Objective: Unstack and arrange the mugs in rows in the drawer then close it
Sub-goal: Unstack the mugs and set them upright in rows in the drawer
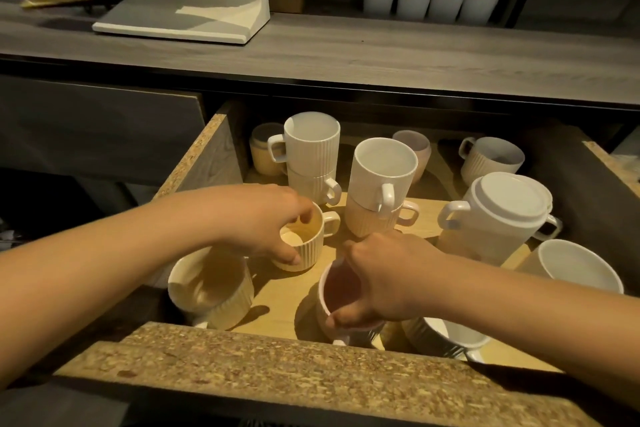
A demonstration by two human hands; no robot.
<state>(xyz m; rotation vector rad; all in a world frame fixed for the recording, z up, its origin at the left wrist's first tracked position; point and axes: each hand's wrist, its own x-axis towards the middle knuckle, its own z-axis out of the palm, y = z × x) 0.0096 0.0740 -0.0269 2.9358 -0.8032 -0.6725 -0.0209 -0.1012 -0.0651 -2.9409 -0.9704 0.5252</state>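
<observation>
The open wooden drawer (214, 146) holds several ribbed pale mugs. My left hand (263, 218) grips the rim of a cream mug (308, 250) in the middle, thumb outside and fingers inside. My right hand (384, 277) holds the rim of a pinkish mug (332, 291) near the front. Two stacks of two mugs stand behind: one at the back left (311, 152) and one in the centre (381, 184). A single mug (211, 288) sits at the front left.
A white lidded pot (498, 215) stands at the right, with a mug (491, 156) behind it and white bowls (578, 267) in front. The drawer's front edge (277, 367) is nearest me. A monitor stand (194, 17) rests on the counter (381, 55) above.
</observation>
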